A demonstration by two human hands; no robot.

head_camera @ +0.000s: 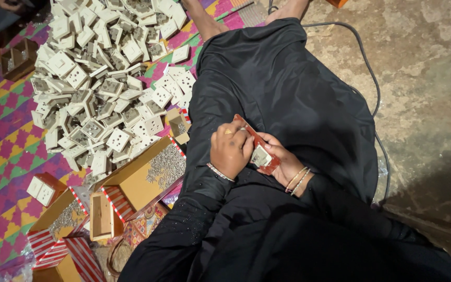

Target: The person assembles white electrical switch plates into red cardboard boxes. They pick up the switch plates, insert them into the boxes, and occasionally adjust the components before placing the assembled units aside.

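Both of my hands meet over my lap, which is covered in black cloth. My left hand is curled over one end of a small red-edged box with a white switch part inside it. My right hand cups the box from below and behind. Thin bangles sit on both wrists. The left hand's fingers hide the box's far end.
A large heap of white switch and socket parts lies on a colourful woven mat to my left. Cardboard trays of small metal screws and open boxes sit nearer. A grey cable runs over the bare floor on the right.
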